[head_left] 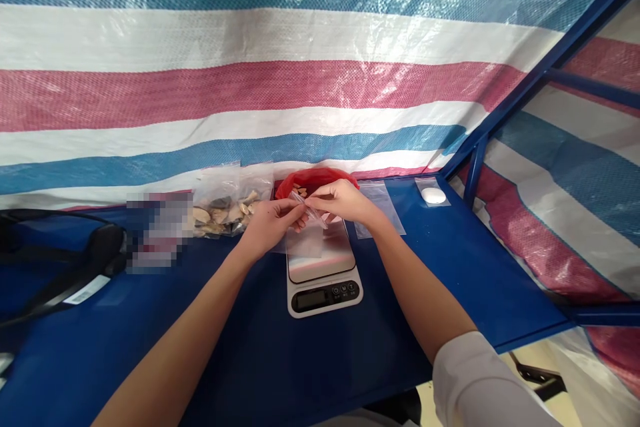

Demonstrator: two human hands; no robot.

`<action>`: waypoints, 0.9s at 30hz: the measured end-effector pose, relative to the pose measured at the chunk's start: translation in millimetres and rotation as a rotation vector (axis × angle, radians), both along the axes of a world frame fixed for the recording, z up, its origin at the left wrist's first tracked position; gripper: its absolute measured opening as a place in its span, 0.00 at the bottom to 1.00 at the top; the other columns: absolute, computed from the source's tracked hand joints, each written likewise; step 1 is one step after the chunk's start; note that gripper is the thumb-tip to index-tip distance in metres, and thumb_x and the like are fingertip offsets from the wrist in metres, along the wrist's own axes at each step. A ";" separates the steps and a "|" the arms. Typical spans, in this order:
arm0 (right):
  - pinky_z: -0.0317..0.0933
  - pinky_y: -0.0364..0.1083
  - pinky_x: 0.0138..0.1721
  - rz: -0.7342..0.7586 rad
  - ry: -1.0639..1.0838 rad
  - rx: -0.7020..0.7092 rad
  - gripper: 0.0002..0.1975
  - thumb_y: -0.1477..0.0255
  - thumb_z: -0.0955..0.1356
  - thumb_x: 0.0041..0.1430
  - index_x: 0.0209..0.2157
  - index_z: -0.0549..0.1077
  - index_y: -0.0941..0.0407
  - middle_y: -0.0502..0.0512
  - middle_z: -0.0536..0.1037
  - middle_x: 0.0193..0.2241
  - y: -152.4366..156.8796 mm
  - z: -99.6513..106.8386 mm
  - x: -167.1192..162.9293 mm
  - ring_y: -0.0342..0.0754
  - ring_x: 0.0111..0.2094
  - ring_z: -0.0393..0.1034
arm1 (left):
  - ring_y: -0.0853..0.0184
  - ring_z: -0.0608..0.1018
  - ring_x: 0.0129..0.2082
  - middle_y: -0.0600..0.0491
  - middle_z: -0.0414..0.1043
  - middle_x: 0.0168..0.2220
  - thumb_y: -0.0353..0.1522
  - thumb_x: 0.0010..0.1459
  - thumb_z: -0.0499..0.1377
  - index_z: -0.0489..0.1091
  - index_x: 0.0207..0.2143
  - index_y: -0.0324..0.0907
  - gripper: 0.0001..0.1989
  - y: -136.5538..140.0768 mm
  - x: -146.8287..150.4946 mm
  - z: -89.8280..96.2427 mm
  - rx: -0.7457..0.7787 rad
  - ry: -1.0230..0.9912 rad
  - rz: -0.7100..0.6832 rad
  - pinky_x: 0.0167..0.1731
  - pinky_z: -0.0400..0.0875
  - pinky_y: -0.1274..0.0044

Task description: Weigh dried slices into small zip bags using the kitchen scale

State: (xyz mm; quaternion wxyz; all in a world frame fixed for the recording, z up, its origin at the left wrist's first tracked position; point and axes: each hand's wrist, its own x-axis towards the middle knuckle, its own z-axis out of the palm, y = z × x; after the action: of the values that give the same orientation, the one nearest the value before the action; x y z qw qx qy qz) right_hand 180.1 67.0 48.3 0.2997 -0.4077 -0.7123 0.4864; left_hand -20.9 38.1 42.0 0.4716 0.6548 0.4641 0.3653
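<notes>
Both hands meet above a white digital kitchen scale (325,297) on the blue table. Between them is a clear plastic zip bag (306,243), hanging over the scale's shiny plate. My left hand (273,223) pinches the bag's upper left edge. My right hand (340,203) pinches its top from the other side, fingers pressed together. Just behind the hands sits a red plastic bag (320,178) with tan, chip-like pieces (299,190) in it. To the left, clear bags filled with brown and tan dried slices (217,217) lean against the striped sheet.
Flat clear bags (383,210) lie right of the scale. A white rounded object (433,195) rests on a small clear bag farther right. Black gear with a strap (95,257) occupies the table's left. Striped tarpaulin (250,87) and a blue metal frame (520,97) enclose the blue table (425,273).
</notes>
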 end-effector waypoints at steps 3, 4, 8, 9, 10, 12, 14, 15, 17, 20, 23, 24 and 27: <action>0.74 0.41 0.26 -0.010 -0.008 0.011 0.13 0.62 0.70 0.57 0.33 0.82 0.57 0.52 0.78 0.26 1.4 -3.2 -0.2 0.44 0.27 0.73 | 0.67 0.75 0.23 0.51 0.77 0.25 0.49 0.55 0.63 0.77 0.27 0.40 0.20 0.7 -0.4 -0.3 0.015 0.024 -0.016 0.28 0.72 0.75; 0.73 0.41 0.25 -0.019 -0.008 0.006 0.12 0.64 0.70 0.57 0.32 0.82 0.57 0.52 0.78 0.26 1.9 -4.0 -0.1 0.44 0.27 0.74 | 0.67 0.75 0.23 0.51 0.77 0.25 0.48 0.56 0.63 0.77 0.28 0.40 0.19 0.8 -0.7 -0.7 0.019 0.035 -0.015 0.28 0.71 0.75; 0.73 0.40 0.24 -0.053 -0.019 -0.019 0.09 0.68 0.70 0.57 0.28 0.80 0.58 0.54 0.80 0.26 5.1 -6.0 4.4 0.44 0.26 0.76 | 0.68 0.73 0.22 0.54 0.74 0.22 0.41 0.56 0.61 0.72 0.25 0.41 0.14 0.5 -2.8 -2.3 0.073 0.114 0.064 0.26 0.68 0.76; 0.72 0.40 0.24 -0.056 -0.027 -0.017 0.08 0.69 0.70 0.57 0.27 0.79 0.58 0.54 0.81 0.26 6.1 -6.2 6.8 0.45 0.26 0.76 | 0.68 0.72 0.22 0.55 0.73 0.21 0.40 0.56 0.60 0.71 0.23 0.42 0.13 0.1 -3.3 -2.5 0.103 0.151 0.101 0.26 0.67 0.76; 0.72 0.40 0.24 -0.061 -0.035 -0.013 0.08 0.70 0.70 0.57 0.27 0.79 0.58 0.55 0.81 0.26 7.2 -6.4 9.4 0.45 0.26 0.77 | 0.68 0.71 0.22 0.55 0.72 0.20 0.39 0.56 0.60 0.69 0.22 0.42 0.13 -0.3 -3.6 -2.6 0.136 0.190 0.138 0.26 0.65 0.77; 0.71 0.40 0.23 -0.072 -0.048 -0.004 0.07 0.71 0.70 0.56 0.28 0.79 0.58 0.55 0.81 0.25 9.1 -6.3 14.7 0.46 0.25 0.77 | 0.68 0.71 0.22 0.56 0.70 0.19 0.39 0.56 0.60 0.67 0.21 0.43 0.14 -1.4 -3.2 -2.7 0.200 0.258 0.197 0.26 0.64 0.77; 0.71 0.41 0.23 -0.078 -0.053 -0.007 0.06 0.71 0.70 0.56 0.28 0.79 0.58 0.56 0.82 0.25 10.1 -5.7 18.3 0.46 0.24 0.77 | 0.67 0.71 0.23 0.56 0.70 0.20 0.39 0.58 0.59 0.68 0.22 0.43 0.14 -2.3 -1.1 -3.6 0.256 0.286 0.215 0.27 0.65 0.76; 0.71 0.41 0.23 -0.074 -0.053 -0.015 0.06 0.71 0.70 0.55 0.28 0.79 0.58 0.56 0.81 0.25 10.2 -5.2 19.2 0.47 0.24 0.77 | 0.66 0.73 0.25 0.55 0.72 0.22 0.39 0.58 0.59 0.69 0.23 0.43 0.14 -2.6 0.5 -4.7 0.294 0.284 0.215 0.29 0.66 0.76; 0.71 0.41 0.23 -0.063 -0.052 -0.022 0.07 0.71 0.70 0.55 0.27 0.79 0.58 0.55 0.80 0.23 9.5 -3.7 19.2 0.46 0.24 0.76 | 0.63 0.77 0.33 0.50 0.77 0.31 0.39 0.60 0.58 0.73 0.31 0.42 0.11 -3.2 4.4 -8.2 0.382 0.264 0.209 0.35 0.71 0.74; 0.70 0.41 0.23 -0.057 -0.061 0.004 0.08 0.71 0.69 0.54 0.24 0.77 0.58 0.52 0.77 0.20 7.6 -1.2 16.4 0.44 0.22 0.74 | 0.56 0.77 0.51 0.43 0.76 0.51 0.42 0.62 0.57 0.74 0.49 0.40 0.19 -5.0 10.2 -15.4 0.478 0.259 0.196 0.52 0.71 0.68; 0.69 0.39 0.23 -0.054 -0.063 0.021 0.08 0.71 0.68 0.53 0.24 0.76 0.58 0.50 0.75 0.19 5.6 1.1 13.6 0.42 0.22 0.72 | 0.52 0.71 0.61 0.41 0.69 0.61 0.49 0.62 0.57 0.68 0.60 0.41 0.30 -8.2 14.4 -22.1 0.457 0.313 0.175 0.62 0.64 0.62; 0.69 0.39 0.24 -0.044 -0.058 0.018 0.08 0.71 0.68 0.53 0.23 0.76 0.58 0.49 0.75 0.20 5.0 1.9 12.8 0.42 0.22 0.72 | 0.51 0.69 0.63 0.42 0.66 0.64 0.51 0.61 0.57 0.65 0.63 0.41 0.34 -9.4 15.4 -24.0 0.431 0.336 0.164 0.63 0.63 0.60; 0.69 0.39 0.24 -0.014 -0.034 -0.006 0.08 0.71 0.68 0.53 0.23 0.75 0.58 0.50 0.76 0.21 3.1 4.3 10.8 0.42 0.23 0.72 | 0.48 0.63 0.67 0.42 0.58 0.68 0.55 0.54 0.63 0.54 0.69 0.44 0.47 -12.4 18.3 -28.8 0.354 0.393 0.124 0.65 0.60 0.57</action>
State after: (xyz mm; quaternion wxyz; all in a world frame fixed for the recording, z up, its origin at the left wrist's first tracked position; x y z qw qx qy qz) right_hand 190.9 70.1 52.6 0.2898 -0.4220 -0.7128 0.4794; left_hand -2.6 25.7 13.2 0.2273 0.7557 0.5149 0.3347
